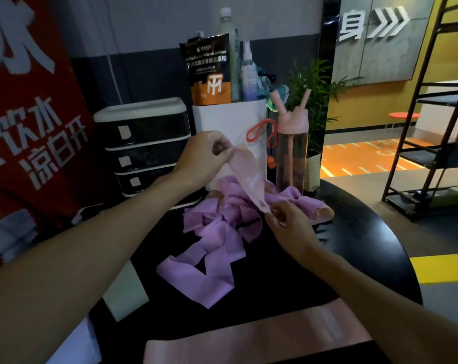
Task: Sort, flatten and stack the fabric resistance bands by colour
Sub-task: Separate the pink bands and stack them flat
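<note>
A pale pink fabric band (249, 177) hangs stretched in the air above the table. My left hand (204, 157) pinches its upper end and my right hand (288, 227) pinches its lower end. Below it a tangled heap of purple bands (217, 232) lies on the black round table (354, 248); one purple band trails toward me. Another pink band peeks out at the heap's right side (325, 214). A flattened pink band (262, 340) lies at the table's near edge, partly under my right forearm.
Behind the heap stand a white bin (222, 119) with bottles and a powder pouch, a pink drinking bottle (292, 151) and a black-and-white drawer unit (144, 143). A white block (125, 292) lies at the left. A metal shelf rack (432, 127) stands off to the right.
</note>
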`<move>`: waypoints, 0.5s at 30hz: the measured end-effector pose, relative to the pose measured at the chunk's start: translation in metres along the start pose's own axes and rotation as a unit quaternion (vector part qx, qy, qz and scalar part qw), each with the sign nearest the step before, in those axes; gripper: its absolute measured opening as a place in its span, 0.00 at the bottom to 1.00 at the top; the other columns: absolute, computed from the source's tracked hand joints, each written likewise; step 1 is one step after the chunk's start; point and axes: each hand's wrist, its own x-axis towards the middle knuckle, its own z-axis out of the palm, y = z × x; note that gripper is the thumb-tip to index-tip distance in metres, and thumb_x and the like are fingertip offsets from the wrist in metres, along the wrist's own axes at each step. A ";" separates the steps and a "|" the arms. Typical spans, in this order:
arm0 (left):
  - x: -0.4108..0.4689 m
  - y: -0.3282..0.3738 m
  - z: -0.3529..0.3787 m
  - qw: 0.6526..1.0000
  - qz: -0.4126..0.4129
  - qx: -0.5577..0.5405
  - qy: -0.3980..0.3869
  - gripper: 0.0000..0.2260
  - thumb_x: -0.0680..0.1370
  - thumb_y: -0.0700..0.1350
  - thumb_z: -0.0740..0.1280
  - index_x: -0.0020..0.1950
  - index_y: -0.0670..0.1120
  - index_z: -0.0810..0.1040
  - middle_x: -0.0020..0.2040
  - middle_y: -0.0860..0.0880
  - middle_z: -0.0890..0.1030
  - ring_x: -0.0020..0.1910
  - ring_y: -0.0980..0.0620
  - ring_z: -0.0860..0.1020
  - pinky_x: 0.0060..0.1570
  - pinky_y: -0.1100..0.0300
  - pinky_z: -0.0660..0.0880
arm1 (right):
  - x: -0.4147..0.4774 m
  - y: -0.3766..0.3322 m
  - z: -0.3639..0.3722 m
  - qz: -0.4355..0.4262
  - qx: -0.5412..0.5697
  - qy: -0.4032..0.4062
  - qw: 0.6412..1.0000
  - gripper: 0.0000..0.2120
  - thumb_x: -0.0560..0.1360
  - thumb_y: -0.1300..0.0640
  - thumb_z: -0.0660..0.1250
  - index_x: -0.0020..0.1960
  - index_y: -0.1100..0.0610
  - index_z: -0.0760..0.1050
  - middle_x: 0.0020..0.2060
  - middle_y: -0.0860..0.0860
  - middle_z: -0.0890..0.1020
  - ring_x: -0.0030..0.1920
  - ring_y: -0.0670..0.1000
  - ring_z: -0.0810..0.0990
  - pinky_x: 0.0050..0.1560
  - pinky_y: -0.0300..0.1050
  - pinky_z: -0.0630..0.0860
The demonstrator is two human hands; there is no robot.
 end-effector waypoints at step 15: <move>-0.031 0.074 -0.087 0.996 0.077 -0.015 0.036 0.03 0.78 0.41 0.70 0.47 0.44 0.84 0.41 0.50 0.83 0.37 0.62 0.79 0.39 0.72 0.74 | -0.006 -0.128 -0.055 -0.125 0.146 0.005 0.981 0.07 0.77 0.59 0.69 0.45 0.63 0.79 0.39 0.56 0.81 0.37 0.45 0.74 0.38 0.36 0.71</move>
